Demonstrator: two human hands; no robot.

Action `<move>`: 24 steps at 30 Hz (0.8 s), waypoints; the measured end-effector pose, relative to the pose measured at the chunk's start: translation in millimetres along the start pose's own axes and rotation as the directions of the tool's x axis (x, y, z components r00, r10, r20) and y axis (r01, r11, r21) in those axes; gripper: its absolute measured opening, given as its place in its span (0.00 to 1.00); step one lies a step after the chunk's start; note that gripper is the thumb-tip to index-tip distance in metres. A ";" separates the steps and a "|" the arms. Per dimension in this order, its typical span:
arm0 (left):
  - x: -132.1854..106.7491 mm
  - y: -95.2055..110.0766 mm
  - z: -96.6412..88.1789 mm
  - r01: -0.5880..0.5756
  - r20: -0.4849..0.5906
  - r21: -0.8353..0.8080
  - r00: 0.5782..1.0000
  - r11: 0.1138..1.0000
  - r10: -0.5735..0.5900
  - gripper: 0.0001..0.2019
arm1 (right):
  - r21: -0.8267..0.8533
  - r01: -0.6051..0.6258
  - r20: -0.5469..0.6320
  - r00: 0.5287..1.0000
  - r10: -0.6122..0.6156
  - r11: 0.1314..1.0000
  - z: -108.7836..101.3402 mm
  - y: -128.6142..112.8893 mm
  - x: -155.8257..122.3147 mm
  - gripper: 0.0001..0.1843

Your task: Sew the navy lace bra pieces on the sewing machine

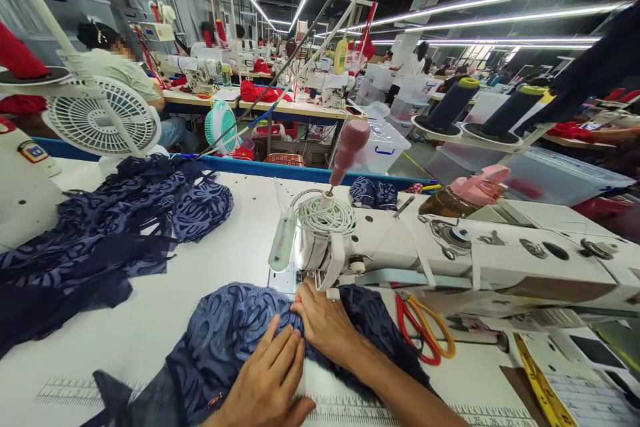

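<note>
Dark blue patterned lace fabric (225,320) is spread on the table in front of the sewing machine (390,240), part of it under the machine head. My left hand (273,373) lies on this piece, fingers stretched out and thumb apart. Close to the needle area, my right hand (320,320) has bent fingers on the fabric's edge, thumb and forefinger pinched on it. The machine head and my right hand hide the needle point. More of the dark lace (367,307) extends to the right, behind my right wrist.
Red-and-orange-handled scissors (425,330) lie right of my forearm. A lace pile (110,213) covers the table's left side, before a white fan (103,117). A pink-lidded bottle (467,190) stands behind the machine. A yellow tape measure (543,380) is at lower right. A co-worker (117,67) sits at the back left.
</note>
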State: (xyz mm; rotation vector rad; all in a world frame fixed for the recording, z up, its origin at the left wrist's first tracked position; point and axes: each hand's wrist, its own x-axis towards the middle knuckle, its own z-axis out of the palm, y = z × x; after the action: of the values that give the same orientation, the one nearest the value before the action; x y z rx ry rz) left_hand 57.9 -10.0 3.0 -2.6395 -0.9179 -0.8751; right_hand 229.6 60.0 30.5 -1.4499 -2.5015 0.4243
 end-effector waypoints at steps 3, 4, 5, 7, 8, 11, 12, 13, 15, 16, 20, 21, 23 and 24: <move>1.2 0.5 -0.3 -0.005 -0.046 0.017 0.999 1.000 0.006 0.21 | 0.006 -0.010 -0.010 1.000 0.010 1.000 2.5 1.2 -0.2 0.03; 1.3 0.8 -0.5 0.000 -0.047 0.023 0.999 1.000 0.001 0.21 | 0.015 -0.014 -0.012 1.000 0.014 1.000 2.1 1.6 -0.3 0.02; 1.4 0.8 -0.9 0.006 -0.038 0.029 0.999 1.000 -0.005 0.21 | 0.025 -0.017 -0.014 1.000 0.018 1.000 1.5 2.0 -0.3 0.02; 1.8 0.5 -2.7 0.015 -0.019 0.044 1.000 0.999 -0.015 0.21 | 0.046 -0.025 -0.023 0.999 0.026 0.999 -0.2 3.2 0.4 0.02; 2.2 0.1 -4.0 0.010 -0.012 0.054 1.000 0.998 -0.009 0.21 | 0.056 -0.031 -0.033 0.999 0.032 0.998 -1.0 4.0 1.1 0.02; 3.7 -1.2 -6.9 -0.017 0.006 0.082 1.000 0.996 0.016 0.22 | 0.079 -0.049 -0.077 0.995 0.055 0.996 -3.3 7.5 3.8 0.05; 3.8 -1.4 -7.1 -0.020 0.017 0.080 1.000 0.997 0.018 0.22 | 0.088 -0.049 -0.093 0.994 0.057 0.995 -4.3 8.7 4.0 0.06; 3.6 -1.3 -6.6 -0.017 0.030 0.071 0.999 0.997 0.015 0.22 | 0.095 -0.045 -0.109 0.993 0.055 0.994 -5.5 9.8 3.3 0.06; 2.3 -0.2 -4.4 0.010 0.055 0.040 0.998 0.999 -0.012 0.23 | 0.103 -0.029 -0.142 0.989 0.044 0.994 -8.8 10.9 -2.0 0.09; 1.5 0.6 -3.2 0.029 0.053 0.025 0.998 0.999 -0.030 0.24 | 0.102 -0.021 -0.159 0.987 0.037 0.995 -10.6 10.8 -6.5 0.10; 2.2 2.6 -6.3 0.049 0.060 -0.009 0.997 0.999 -0.049 0.26 | 0.062 0.057 -0.195 0.980 -0.044 0.996 -14.2 9.8 -29.0 0.15; 4.2 1.9 -9.2 0.042 0.088 -0.031 0.995 0.999 -0.039 0.26 | 0.031 0.078 -0.206 0.976 -0.070 0.996 -13.4 10.6 -33.1 0.16; 10.4 -1.9 -14.9 0.076 0.148 -0.110 0.987 0.991 -0.059 0.20 | -0.034 0.093 -0.229 0.968 -0.098 0.995 -10.4 13.8 -37.5 0.17; 14.4 -5.3 -16.7 0.126 0.154 -0.150 0.983 0.981 -0.103 0.15 | -0.058 0.084 -0.241 0.966 -0.095 0.995 -8.6 15.8 -38.0 0.17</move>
State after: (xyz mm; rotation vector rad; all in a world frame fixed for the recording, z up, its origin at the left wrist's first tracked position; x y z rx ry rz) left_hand 55.9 -4.9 25.1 -2.8428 -1.0877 -0.8216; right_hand 263.8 35.6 31.2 -1.3106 -2.3820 0.1608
